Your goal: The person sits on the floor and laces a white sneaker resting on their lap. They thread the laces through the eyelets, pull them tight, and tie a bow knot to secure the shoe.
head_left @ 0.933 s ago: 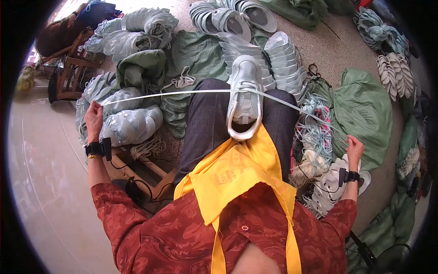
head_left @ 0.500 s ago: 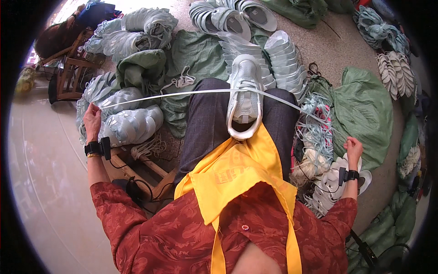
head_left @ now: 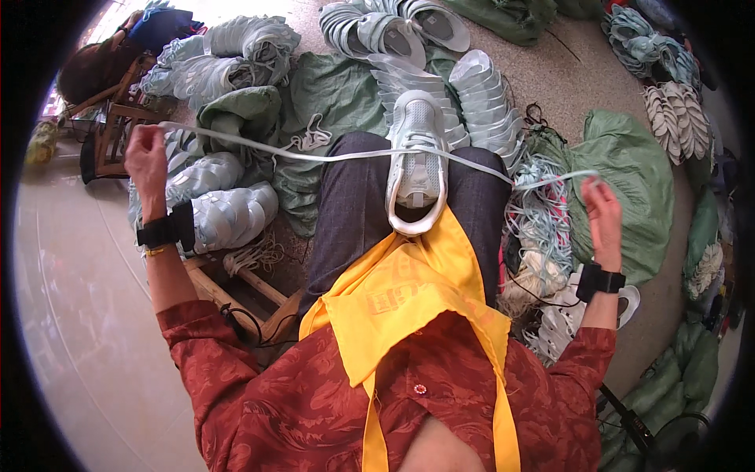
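Bright light glares off the glossy floor [head_left: 86, 291] left of the shoe [head_left: 418, 118]; outlines bend toward blackness far around it.

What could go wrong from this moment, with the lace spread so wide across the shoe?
The pale lace might snag: in this view its right part passes over tangled laces. Its right end could slip, since it reaches only the fingertips of the right hand. The shoe, between the knees, may tip if one side is pulled harder.
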Demonstrator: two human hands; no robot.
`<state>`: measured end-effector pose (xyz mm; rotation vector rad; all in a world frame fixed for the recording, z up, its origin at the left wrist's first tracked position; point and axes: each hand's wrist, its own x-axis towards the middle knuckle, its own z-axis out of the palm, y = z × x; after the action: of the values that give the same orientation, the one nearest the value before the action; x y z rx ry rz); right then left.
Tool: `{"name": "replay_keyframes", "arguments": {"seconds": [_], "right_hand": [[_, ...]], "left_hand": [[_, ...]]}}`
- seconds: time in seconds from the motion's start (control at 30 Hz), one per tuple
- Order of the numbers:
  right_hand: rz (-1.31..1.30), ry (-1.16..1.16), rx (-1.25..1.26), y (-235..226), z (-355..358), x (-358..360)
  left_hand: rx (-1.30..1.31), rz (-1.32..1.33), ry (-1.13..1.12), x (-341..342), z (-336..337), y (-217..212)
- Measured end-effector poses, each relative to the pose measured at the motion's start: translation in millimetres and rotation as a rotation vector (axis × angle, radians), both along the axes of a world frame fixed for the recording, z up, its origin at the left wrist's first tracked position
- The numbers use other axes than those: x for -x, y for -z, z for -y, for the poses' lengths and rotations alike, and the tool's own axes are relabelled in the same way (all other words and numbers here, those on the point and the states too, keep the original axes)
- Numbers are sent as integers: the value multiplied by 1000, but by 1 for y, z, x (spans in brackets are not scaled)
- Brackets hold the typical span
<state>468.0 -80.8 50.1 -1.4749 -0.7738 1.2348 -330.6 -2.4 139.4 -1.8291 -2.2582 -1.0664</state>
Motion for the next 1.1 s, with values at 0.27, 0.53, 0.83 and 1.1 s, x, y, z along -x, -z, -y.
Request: {"name": "replay_keyframes", "arguments": {"seconds": [0.27, 0.53, 0.83, 1.1], "right_hand": [[145, -486, 243, -27, 8, 130], [493, -621, -120, -14, -32, 225], [438, -465, -251, 12, -58, 238], [139, -423, -166, 18, -55, 240]], "left_hand": [[775, 775, 438, -166, 55, 71], [712, 781, 615, -273, 69, 81], [509, 583, 573, -301, 42, 93], [495, 813, 534, -305, 35, 101]]}}
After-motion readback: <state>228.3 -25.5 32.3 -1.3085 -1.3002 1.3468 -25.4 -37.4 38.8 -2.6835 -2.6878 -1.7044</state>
